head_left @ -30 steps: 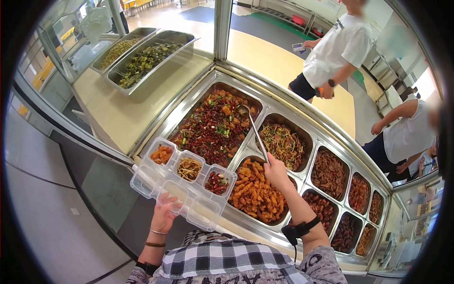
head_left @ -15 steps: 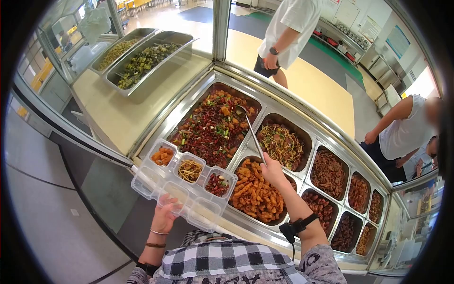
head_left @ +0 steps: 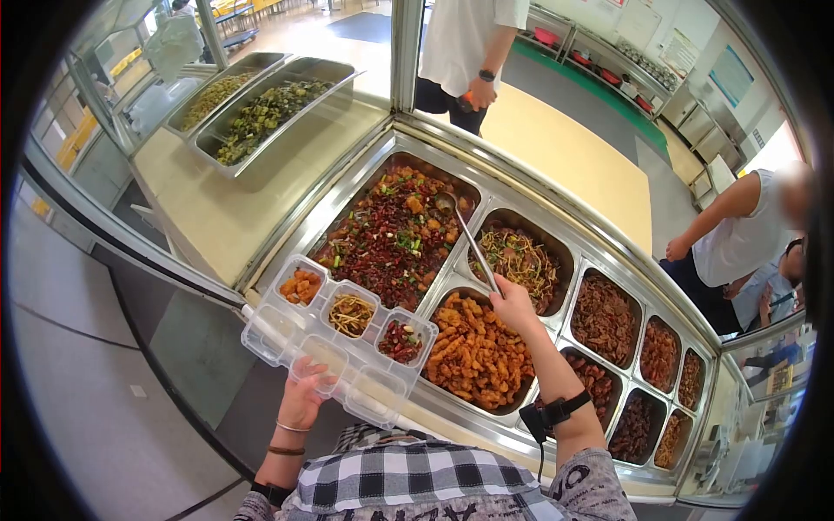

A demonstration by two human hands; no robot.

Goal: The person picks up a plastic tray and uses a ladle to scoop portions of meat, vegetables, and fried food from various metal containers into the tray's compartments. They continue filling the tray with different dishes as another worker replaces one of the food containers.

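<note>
My left hand (head_left: 308,389) holds a clear plastic compartment box (head_left: 408,319) from below, fingers showing under its clear front half. Three of its compartments hold food: orange chunks, shredded noodle-like strips and a red chili dish. My right hand (head_left: 512,304) is closed on the handle of a metal ladle (head_left: 477,250). The ladle's bowl rests at the right side of the large tray of red chili dish (head_left: 395,234). Under my right forearm lies the tray of fried strips (head_left: 473,352).
More food trays (head_left: 605,319) run to the right along the metal counter. Two deep pans (head_left: 269,117) stand on the ledge at upper left. Beyond the counter frame stand a person in white (head_left: 469,43) and, at right, another person (head_left: 738,226).
My right hand has shifted slightly right and down with the ladle handle. The person in white has moved left. My left hand and the box are almost unchanged.
</note>
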